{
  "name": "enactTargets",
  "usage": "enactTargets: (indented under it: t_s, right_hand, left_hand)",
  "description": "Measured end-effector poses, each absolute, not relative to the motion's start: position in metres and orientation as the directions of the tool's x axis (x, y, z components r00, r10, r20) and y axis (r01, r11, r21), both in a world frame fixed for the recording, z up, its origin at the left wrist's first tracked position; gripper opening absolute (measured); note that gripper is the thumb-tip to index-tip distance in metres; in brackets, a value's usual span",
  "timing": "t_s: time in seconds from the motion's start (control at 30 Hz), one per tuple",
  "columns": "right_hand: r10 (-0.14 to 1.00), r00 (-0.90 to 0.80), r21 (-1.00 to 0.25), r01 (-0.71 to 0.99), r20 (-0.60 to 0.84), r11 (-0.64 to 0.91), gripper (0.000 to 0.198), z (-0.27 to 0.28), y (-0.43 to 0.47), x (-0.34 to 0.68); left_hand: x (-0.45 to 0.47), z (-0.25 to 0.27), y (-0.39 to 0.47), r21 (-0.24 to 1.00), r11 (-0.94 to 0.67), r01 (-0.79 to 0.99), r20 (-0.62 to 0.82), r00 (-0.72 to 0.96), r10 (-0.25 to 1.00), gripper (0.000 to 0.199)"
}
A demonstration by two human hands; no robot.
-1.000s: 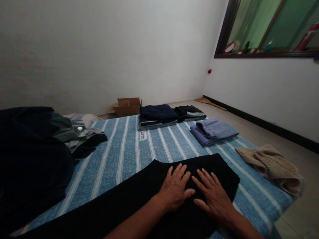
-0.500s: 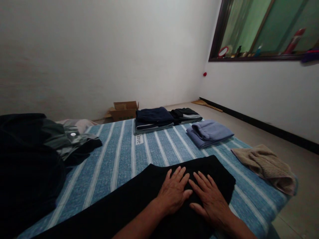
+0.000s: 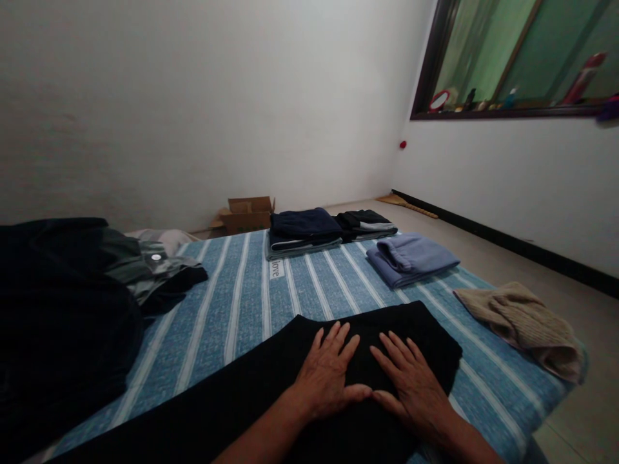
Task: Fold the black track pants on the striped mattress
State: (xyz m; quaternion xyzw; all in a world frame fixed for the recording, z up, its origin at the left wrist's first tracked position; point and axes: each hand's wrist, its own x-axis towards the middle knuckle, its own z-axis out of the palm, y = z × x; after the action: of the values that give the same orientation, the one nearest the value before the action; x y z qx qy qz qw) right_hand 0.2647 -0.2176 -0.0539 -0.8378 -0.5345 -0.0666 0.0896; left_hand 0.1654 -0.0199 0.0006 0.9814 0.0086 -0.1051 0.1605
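The left hand (image 3: 325, 377) lies flat, fingers spread and gripping nothing, palm down on the black garment (image 3: 271, 399); the right hand (image 3: 411, 386) lies just beside it in the same open, pressing pose, thumbs almost touching. Against the pictures from a second ago, both hands have slid a little toward the person and the left one has drifted leftward, so more of the garment's far edge shows bare beyond the fingertips. That small backward travel over the cloth reads, in my judgement, as a smoothing stroke: the fabric is being flattened rather than lifted or turned, and no fold has been made in this stretch.

The bed (image 3: 232, 303), with its blue striped cover, carries everything. The black garment stretches across its near side, from the lower left to a squared end under and just past the right hand. A large dark heap of clothes (image 3: 62, 309) fills the left edge, with a grey-green piece on top of it. At the far end sit a folded navy stack (image 3: 302, 229) and a folded black stack (image 3: 365, 222) touching it. Near these, to the right, lies a folded lavender garment (image 3: 411, 256). A tan knitted piece (image 3: 525, 322) lies crumpled at the bed's right edge, well apart from the hands. A cardboard box (image 3: 246, 212) stands on the floor by the wall.
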Motion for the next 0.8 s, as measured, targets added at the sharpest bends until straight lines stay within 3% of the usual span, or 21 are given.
enactTargets:
  t_s: [0.33, 0.63, 0.8]
  right_hand:
    - [0.884, 0.432, -0.072, 0.902, 0.18, -0.426, 0.061, -0.054, -0.217, 0.266]
    - [0.881, 0.415, -0.045, 0.908, 0.227, -0.416, 0.059, -0.059, -0.221, 0.266]
    - [0.888, 0.405, -0.056, 0.913, 0.217, -0.403, 0.062, -0.055, -0.224, 0.266]
  left_hand:
    - [0.162, 0.001, -0.014, 0.308, -0.951, 0.033, -0.214, 0.976, -0.035, 0.096]
    - [0.147, -0.009, -0.014, 0.278, -0.955, 0.103, -0.126, 0.99, 0.07, 0.097]
    - [0.142, -0.008, -0.007, 0.243, -0.953, 0.181, -0.152, 0.977, 0.147, 0.1]
